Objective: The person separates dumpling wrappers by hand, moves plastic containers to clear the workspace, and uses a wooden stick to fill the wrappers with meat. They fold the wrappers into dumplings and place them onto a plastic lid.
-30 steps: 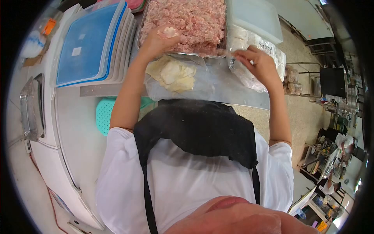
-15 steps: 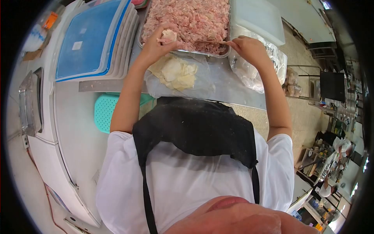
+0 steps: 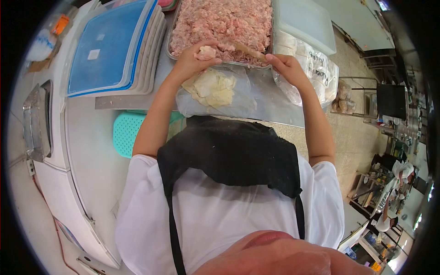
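Note:
My left hand (image 3: 192, 62) is cupped around a thin pale dough wrapper with a lump of minced meat (image 3: 206, 52) on it. It is just over the near edge of a metal tray (image 3: 265, 67) heaped with pink minced meat (image 3: 222, 23). In my right hand (image 3: 288, 69) is the handle of a flat wooden-looking spatula (image 3: 251, 52), pinched between thumb and fingers. Its tip points left, towards the filled wrapper, above the tray's near right corner. Below the tray, a loose pile of yellowish dough wrappers (image 3: 213, 87) lies on a clear plastic sheet (image 3: 240, 103).
Stacked containers with a blue lid (image 3: 107, 46) stand left of the tray. On the right are clear bags of packed food (image 3: 316, 68) with handwriting and a translucent lidded box (image 3: 306, 23). A teal basket (image 3: 126, 133) sits below the table edge. People work far right.
The spatula has lifted from the meat in the tray and moved towards my left hand. My left hand has shifted slightly right and down, and more meat shows in its wrapper.

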`<state>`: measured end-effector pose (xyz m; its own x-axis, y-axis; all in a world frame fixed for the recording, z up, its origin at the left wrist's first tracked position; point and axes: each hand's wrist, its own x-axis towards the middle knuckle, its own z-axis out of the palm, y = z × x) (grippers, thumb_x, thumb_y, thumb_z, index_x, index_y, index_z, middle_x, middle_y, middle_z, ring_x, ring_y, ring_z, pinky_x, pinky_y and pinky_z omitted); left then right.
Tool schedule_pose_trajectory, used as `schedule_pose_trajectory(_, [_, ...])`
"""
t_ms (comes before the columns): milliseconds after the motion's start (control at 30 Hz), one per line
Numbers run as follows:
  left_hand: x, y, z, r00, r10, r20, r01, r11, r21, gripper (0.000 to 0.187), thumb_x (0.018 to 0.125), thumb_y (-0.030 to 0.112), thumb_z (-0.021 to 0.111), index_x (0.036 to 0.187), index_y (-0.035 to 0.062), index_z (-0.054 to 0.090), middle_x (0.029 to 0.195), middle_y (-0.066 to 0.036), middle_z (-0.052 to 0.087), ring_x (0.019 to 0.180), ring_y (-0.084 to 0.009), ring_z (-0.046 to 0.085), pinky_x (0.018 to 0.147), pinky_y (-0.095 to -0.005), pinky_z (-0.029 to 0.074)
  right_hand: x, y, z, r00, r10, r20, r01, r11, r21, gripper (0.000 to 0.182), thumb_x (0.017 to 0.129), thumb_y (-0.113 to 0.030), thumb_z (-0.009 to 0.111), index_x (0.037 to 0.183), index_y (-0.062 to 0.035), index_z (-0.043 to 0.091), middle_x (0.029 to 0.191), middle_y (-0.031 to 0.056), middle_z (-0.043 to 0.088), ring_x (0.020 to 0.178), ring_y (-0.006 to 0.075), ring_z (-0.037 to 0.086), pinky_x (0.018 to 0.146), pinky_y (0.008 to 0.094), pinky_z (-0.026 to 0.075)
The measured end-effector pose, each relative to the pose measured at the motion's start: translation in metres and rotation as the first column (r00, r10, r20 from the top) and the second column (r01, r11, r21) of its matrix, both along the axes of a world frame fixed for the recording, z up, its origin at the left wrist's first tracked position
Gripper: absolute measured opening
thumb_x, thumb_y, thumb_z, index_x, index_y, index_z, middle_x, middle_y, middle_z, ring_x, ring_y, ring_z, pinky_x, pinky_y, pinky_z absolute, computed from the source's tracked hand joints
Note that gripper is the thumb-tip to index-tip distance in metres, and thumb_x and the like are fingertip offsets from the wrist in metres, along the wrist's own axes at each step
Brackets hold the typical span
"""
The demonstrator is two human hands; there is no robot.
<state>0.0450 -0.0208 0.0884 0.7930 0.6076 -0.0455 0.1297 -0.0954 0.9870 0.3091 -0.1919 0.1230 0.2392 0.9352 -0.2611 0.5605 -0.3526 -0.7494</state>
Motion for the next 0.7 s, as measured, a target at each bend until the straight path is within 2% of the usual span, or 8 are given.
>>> schedule_pose_trajectory(33, [0.006, -0.004, 0.006, 1.0, 0.002, 0.031, -0.002, 1.0, 0.03, 0.041, 0.076, 0.022, 0.081, 0.108, 0.0037, 0.063, 0.087, -0.002, 0.064, 0.074, -0.008, 0.058, 0.062, -0.0231, 0.047, -0.002, -0.003, 0.008, 0.997, -0.053, -0.049, 0.051, 0.998, -0.034, 0.036, 0.094, -0.038, 0.058, 0.104, -0.006, 0.07, 0.071, 0.009, 0.06, 0.066, 0.0213, 0.055, 0.066, 0.0311, 0.045])
schedule_pose_trajectory(133, [0.024, -0.004, 0.014, 0.991, -0.098, 0.092, 0.078, 0.976, 0.203, 0.051, 0.074, 0.024, 0.083, 0.116, 0.0047, 0.062, 0.098, -0.007, 0.065, 0.082, -0.0108, 0.06, 0.07, -0.025, 0.05, -0.03, -0.007, 0.014, 0.947, 0.063, 0.315, -0.201, 0.88, 0.429, 0.03, 0.092, -0.035, 0.06, 0.105, -0.0101, 0.071, 0.08, 0.0105, 0.064, 0.075, 0.0295, 0.062, 0.069, 0.0355, 0.048])
schedule_pose_trajectory(200, [0.033, 0.008, 0.011, 0.962, -0.265, 0.062, 0.216, 0.882, 0.418, 0.055, 0.074, 0.026, 0.083, 0.119, 0.0051, 0.061, 0.107, -0.01, 0.065, 0.091, -0.0139, 0.061, 0.078, -0.0263, 0.05, -0.026, -0.015, 0.024, 0.93, 0.086, 0.357, -0.207, 0.926, 0.316, 0.028, 0.091, -0.033, 0.062, 0.105, -0.01, 0.071, 0.083, 0.0101, 0.063, 0.073, 0.0282, 0.061, 0.068, 0.0357, 0.047])
schedule_pose_trajectory(267, [0.031, 0.01, 0.0, 0.981, -0.194, -0.001, 0.18, 0.908, 0.379, 0.058, 0.071, 0.03, 0.084, 0.117, 0.0038, 0.062, 0.109, -0.011, 0.065, 0.096, -0.0157, 0.059, 0.084, -0.0278, 0.048, -0.019, -0.019, 0.057, 0.889, 0.08, 0.45, -0.16, 0.977, 0.142, 0.028, 0.09, -0.032, 0.063, 0.105, -0.0105, 0.071, 0.082, 0.0106, 0.063, 0.07, 0.0273, 0.06, 0.066, 0.0365, 0.046])
schedule_pose_trajectory(400, [0.036, 0.014, -0.009, 0.959, -0.279, 0.058, 0.27, 0.955, 0.121, 0.066, 0.067, 0.038, 0.086, 0.116, 0.0009, 0.062, 0.103, -0.011, 0.064, 0.097, -0.0164, 0.058, 0.087, -0.0292, 0.047, -0.023, -0.03, 0.072, 0.951, 0.018, 0.309, -0.1, 0.962, 0.253, 0.027, 0.089, -0.029, 0.065, 0.107, -0.0095, 0.071, 0.081, 0.0116, 0.063, 0.073, 0.0251, 0.061, 0.067, 0.0357, 0.047])
schedule_pose_trajectory(500, [0.035, 0.007, 0.034, 0.925, -0.381, 0.009, 0.361, 0.883, 0.3, 0.067, 0.066, 0.042, 0.086, 0.112, -0.0014, 0.063, 0.099, -0.008, 0.063, 0.092, -0.0143, 0.058, 0.082, -0.0291, 0.047, -0.04, -0.025, 0.037, 0.968, 0.124, 0.219, -0.184, 0.944, 0.276, 0.027, 0.09, -0.025, 0.064, 0.109, -0.0063, 0.068, 0.081, 0.01, 0.062, 0.072, 0.0229, 0.06, 0.069, 0.0331, 0.047])
schedule_pose_trajectory(600, [0.032, 0.002, 0.022, 0.977, -0.212, -0.007, 0.211, 0.973, 0.091, 0.039, 0.074, 0.027, 0.081, 0.101, 0.0033, 0.065, 0.093, -0.004, 0.064, 0.083, -0.0109, 0.06, 0.073, -0.0248, 0.048, -0.023, -0.02, 0.056, 0.877, 0.043, 0.479, -0.144, 0.974, 0.177, 0.026, 0.09, -0.025, 0.065, 0.109, -0.0086, 0.068, 0.083, 0.0107, 0.063, 0.074, 0.0248, 0.06, 0.072, 0.0335, 0.048])
schedule_pose_trajectory(700, [0.039, 0.014, 0.013, 0.969, -0.205, -0.135, 0.191, 0.975, -0.11, 0.042, 0.075, 0.03, 0.079, 0.103, 0.0029, 0.064, 0.089, -0.003, 0.063, 0.079, -0.0118, 0.06, 0.069, -0.0261, 0.048, -0.052, -0.017, 0.062, 0.82, -0.123, 0.559, -0.092, 0.935, 0.341, 0.023, 0.09, -0.023, 0.064, 0.108, -0.0109, 0.068, 0.085, 0.0108, 0.064, 0.075, 0.0257, 0.061, 0.073, 0.0349, 0.049])
